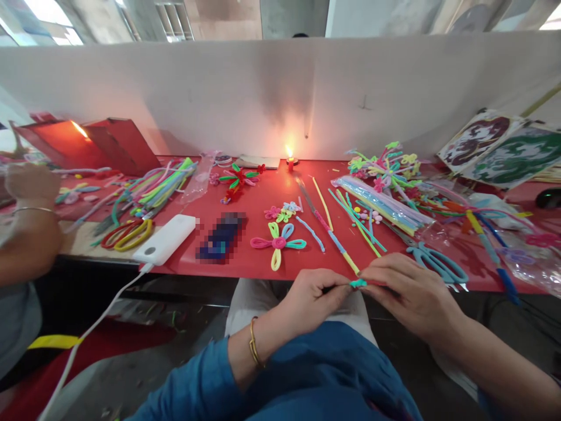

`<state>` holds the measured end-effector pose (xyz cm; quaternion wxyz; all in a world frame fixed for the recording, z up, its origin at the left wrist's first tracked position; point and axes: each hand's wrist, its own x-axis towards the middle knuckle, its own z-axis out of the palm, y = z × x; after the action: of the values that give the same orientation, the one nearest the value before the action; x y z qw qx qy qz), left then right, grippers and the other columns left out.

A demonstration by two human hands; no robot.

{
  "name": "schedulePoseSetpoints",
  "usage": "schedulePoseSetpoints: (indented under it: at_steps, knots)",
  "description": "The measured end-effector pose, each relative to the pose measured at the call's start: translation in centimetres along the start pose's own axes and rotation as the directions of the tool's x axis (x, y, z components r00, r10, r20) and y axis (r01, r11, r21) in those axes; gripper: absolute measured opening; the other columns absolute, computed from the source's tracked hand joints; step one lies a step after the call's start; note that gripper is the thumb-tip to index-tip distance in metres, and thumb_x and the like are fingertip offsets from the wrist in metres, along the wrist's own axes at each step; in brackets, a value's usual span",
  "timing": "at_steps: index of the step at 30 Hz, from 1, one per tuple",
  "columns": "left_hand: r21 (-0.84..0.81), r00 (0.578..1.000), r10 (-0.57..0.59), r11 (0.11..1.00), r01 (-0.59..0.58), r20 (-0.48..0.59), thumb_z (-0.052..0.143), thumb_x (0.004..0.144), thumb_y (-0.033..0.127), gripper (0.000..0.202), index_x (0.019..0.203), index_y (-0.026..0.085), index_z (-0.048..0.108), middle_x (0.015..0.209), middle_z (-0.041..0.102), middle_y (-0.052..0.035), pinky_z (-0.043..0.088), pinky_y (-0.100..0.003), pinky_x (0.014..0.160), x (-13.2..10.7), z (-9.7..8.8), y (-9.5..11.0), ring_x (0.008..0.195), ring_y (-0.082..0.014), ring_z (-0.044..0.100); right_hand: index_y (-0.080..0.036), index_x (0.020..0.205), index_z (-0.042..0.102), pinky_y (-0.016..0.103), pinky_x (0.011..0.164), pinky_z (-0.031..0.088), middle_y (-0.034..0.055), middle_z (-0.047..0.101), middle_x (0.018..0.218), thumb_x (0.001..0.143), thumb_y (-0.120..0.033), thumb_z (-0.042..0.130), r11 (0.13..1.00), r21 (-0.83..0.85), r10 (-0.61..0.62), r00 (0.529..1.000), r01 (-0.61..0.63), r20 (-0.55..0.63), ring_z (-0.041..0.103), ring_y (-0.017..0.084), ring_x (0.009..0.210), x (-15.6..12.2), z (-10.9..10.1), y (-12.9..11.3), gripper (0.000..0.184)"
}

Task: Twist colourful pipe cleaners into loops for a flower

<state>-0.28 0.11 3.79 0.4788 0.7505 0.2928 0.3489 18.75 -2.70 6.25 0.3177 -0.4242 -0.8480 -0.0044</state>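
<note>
Between left fingers (336, 279) and right fingers (385, 273); teal piece (358, 283); small; bunched

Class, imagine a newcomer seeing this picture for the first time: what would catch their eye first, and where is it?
Probably the lit candle, glowing at the back of the red table before the white panel. Next, perhaps, the multicoloured looped flower lying nearer the front edge. Then the small teal piece pinched between the left hand and right hand at that edge.

Red table (267, 193) with candle (290, 165), scissors (424, 255), looped flower (279, 242)
</note>
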Motion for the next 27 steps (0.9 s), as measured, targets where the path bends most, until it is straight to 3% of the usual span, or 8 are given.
schedulePoseSetpoints:
  at_steps: [3, 6, 9, 12, 14, 19, 23, 27]
  knots:
    - [0.118, 0.998, 0.068, 0.991, -0.068, 0.002, 0.044, 0.083, 0.024, 0.023, 0.080, 0.013, 0.064, 0.061, 0.057, -0.0005, 0.040, -0.016, 0.052, -0.1, 0.0, 0.1, 0.055, -0.0071, 0.050, -0.020, 0.078, 0.059, 0.028, 0.067, 0.041, 0.0031, 0.060, 0.073, 0.081, -0.019, 0.049, 0.999, 0.012, 0.041, 0.997, -0.042, 0.061, 0.054, 0.016, 0.071, 0.5, -0.2, -0.5, 0.010]
    - [0.444, 0.960, 0.280, 0.862, -0.246, -0.012, 0.040, 0.085, 0.022, 0.024, 0.082, 0.014, 0.063, 0.060, 0.055, -0.0009, 0.040, -0.019, 0.053, -0.3, 0.2, -0.5, 0.055, -0.0085, 0.049, -0.019, 0.064, 0.053, 0.026, 0.054, 0.038, 0.0008, 0.052, 0.060, 0.080, -0.026, 0.046, 0.861, 0.287, 0.354, 0.900, -0.419, 0.253, 0.048, 0.014, 0.058, 0.8, 0.3, -1.2, 0.019]
    - [0.682, 0.862, 0.506, 0.618, -0.392, 0.037, 0.039, 0.085, 0.019, 0.023, 0.090, 0.013, 0.060, 0.061, 0.055, -0.0015, 0.041, -0.022, 0.054, -0.4, 0.4, -1.6, 0.055, -0.0100, 0.048, -0.018, 0.061, 0.045, 0.023, 0.044, 0.033, -0.0031, 0.039, 0.053, 0.076, -0.029, 0.046, 0.259, 0.624, 0.528, 0.649, -0.737, 0.548, 0.038, 0.010, 0.047, 0.7, 1.4, -2.0, 0.019]
    - [0.672, 0.841, 0.541, 0.621, -0.403, 0.004, 0.040, 0.084, 0.018, 0.021, 0.090, 0.013, 0.060, 0.062, 0.056, -0.0018, 0.041, -0.023, 0.054, -0.3, 0.6, -2.5, 0.055, -0.0103, 0.048, -0.018, 0.063, 0.044, 0.022, 0.043, 0.032, -0.0044, 0.037, 0.052, 0.074, -0.031, 0.047, -0.095, 0.716, 0.514, 0.582, -0.692, 0.630, 0.036, 0.008, 0.045, 0.1, 2.4, -2.0, 0.017]
    - [0.558, 0.903, 0.427, 0.763, -0.328, -0.053, 0.041, 0.084, 0.020, 0.021, 0.085, 0.013, 0.061, 0.060, 0.055, -0.0015, 0.040, -0.020, 0.053, -0.2, 0.6, -2.6, 0.055, -0.0095, 0.049, -0.018, 0.064, 0.047, 0.022, 0.045, 0.036, -0.0033, 0.041, 0.053, 0.077, -0.034, 0.046, 0.069, 0.713, 0.529, 0.631, -0.698, 0.567, 0.041, 0.009, 0.047, -0.3, 2.4, -1.4, 0.020]
    - [0.188, 0.994, 0.105, 0.977, -0.099, -0.023, 0.044, 0.083, 0.023, 0.021, 0.079, 0.013, 0.063, 0.061, 0.057, -0.0006, 0.040, -0.017, 0.053, 0.0, 0.4, -1.4, 0.056, -0.0076, 0.051, -0.020, 0.091, 0.059, 0.026, 0.067, 0.044, 0.0044, 0.062, 0.084, 0.077, -0.026, 0.055, 0.898, 0.269, 0.306, 0.933, -0.349, 0.191, 0.057, 0.016, 0.077, -0.7, 0.8, 0.3, 0.016]
    - [0.108, 0.999, 0.048, 0.993, -0.049, 0.007, 0.046, 0.082, 0.023, 0.021, 0.078, 0.012, 0.064, 0.061, 0.057, -0.0003, 0.040, -0.016, 0.052, 0.0, 0.4, -0.6, 0.055, -0.0071, 0.050, -0.019, 0.086, 0.060, 0.027, 0.070, 0.043, 0.0041, 0.063, 0.080, 0.082, -0.020, 0.049, 1.000, 0.021, 0.010, 0.991, -0.013, 0.134, 0.057, 0.016, 0.077, -0.3, -0.2, 0.3, 0.012]
    - [0.257, 0.989, 0.138, 0.955, -0.146, 0.051, 0.043, 0.084, 0.022, 0.023, 0.078, 0.013, 0.063, 0.059, 0.055, 0.0006, 0.039, -0.015, 0.050, -0.2, 0.4, -0.7, 0.053, -0.0064, 0.049, -0.018, 0.075, 0.057, 0.027, 0.062, 0.040, 0.0033, 0.059, 0.070, 0.084, -0.021, 0.043, 0.992, 0.058, 0.091, 0.965, -0.108, 0.244, 0.054, 0.016, 0.068, 0.6, -0.6, -0.1, 0.017]
